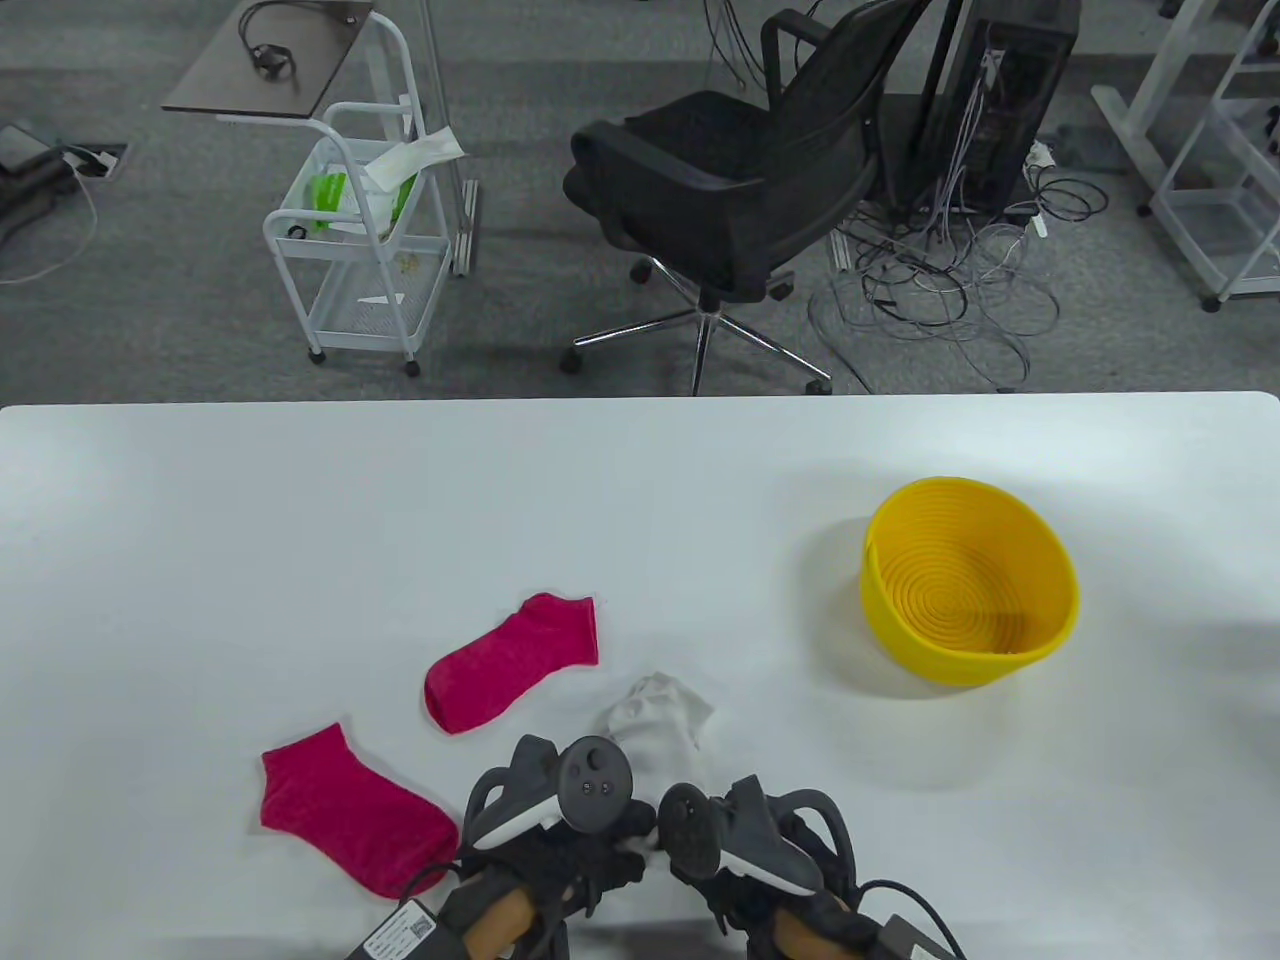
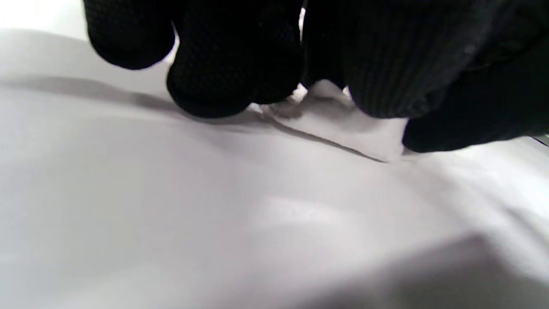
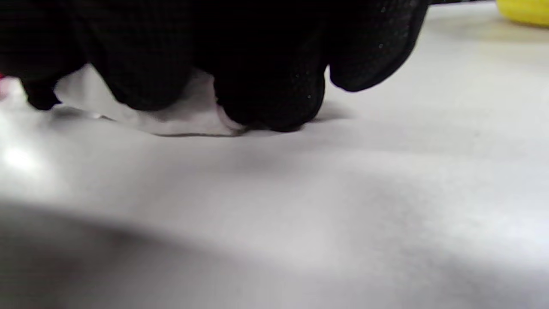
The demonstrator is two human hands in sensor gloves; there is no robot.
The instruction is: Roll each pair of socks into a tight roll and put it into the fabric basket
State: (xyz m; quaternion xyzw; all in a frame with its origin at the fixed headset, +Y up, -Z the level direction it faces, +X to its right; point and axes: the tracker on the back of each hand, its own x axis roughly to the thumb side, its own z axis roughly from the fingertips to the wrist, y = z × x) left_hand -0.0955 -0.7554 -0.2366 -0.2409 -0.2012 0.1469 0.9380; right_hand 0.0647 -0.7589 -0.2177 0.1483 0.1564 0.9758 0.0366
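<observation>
Both your hands, left hand and right hand, pinch the near end of the white socks, rolling barely begun; two pink socks lie unrolled at left and the yellow basket at right holds nothing.

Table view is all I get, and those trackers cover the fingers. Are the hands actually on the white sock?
Observer: Yes. In the left wrist view the left hand's fingertips press down on the white sock.
Operator: And the right hand?
Observer: Its fingertips are on the white fabric too, pressing it onto the table.
Operator: Is the sock lifted at all?
Observer: No, its near edge lies flat on the table in both wrist views.
</observation>
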